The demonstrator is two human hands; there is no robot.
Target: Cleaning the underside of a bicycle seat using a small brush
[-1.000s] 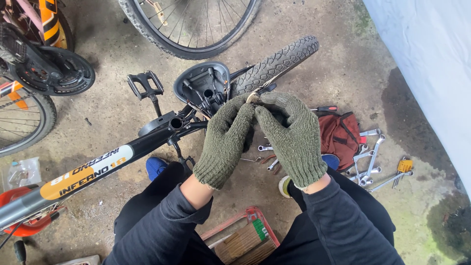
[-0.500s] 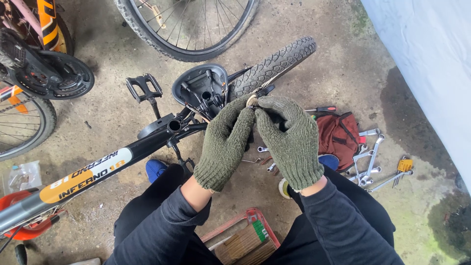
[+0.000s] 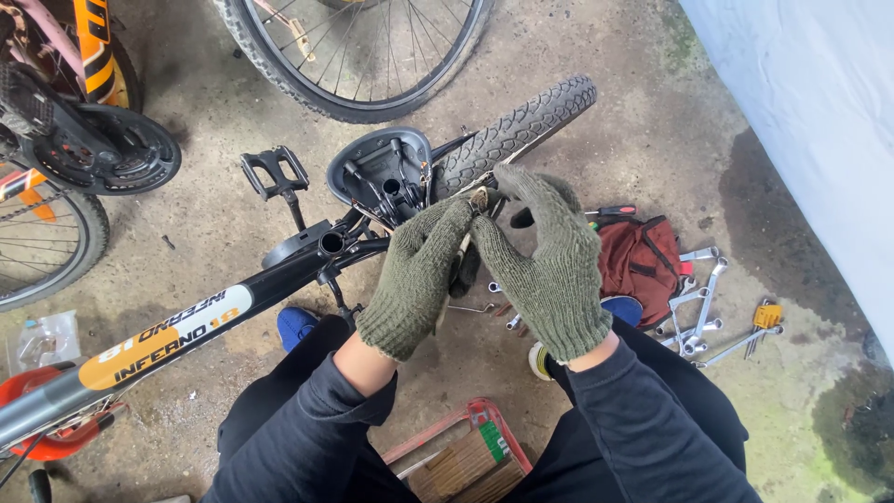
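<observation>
Both my hands wear green knitted gloves and meet fingertip to fingertip over a bicycle lying on the ground. My left hand [image 3: 419,275] and my right hand [image 3: 549,261] pinch a small pale part [image 3: 480,197] between them; what it is I cannot make out. Just beyond the fingertips is the upturned black saddle [image 3: 377,168] with its rails showing, beside the knobbly rear tyre [image 3: 521,126]. The black frame tube [image 3: 186,326] with an orange and white label runs down to the left. A black pedal [image 3: 273,172] sticks up left of the saddle.
A red tool bag [image 3: 643,256] and several spanners [image 3: 698,298] lie on the concrete to the right, below a white wall [image 3: 810,112]. A loose spoked wheel [image 3: 363,56] is at the top, another bike's chainring [image 3: 112,149] at left. A red tray [image 3: 466,456] sits between my knees.
My hands stay together on the small part near the saddle. The right hand's fingers have straightened upward a little. Nothing else has moved.
</observation>
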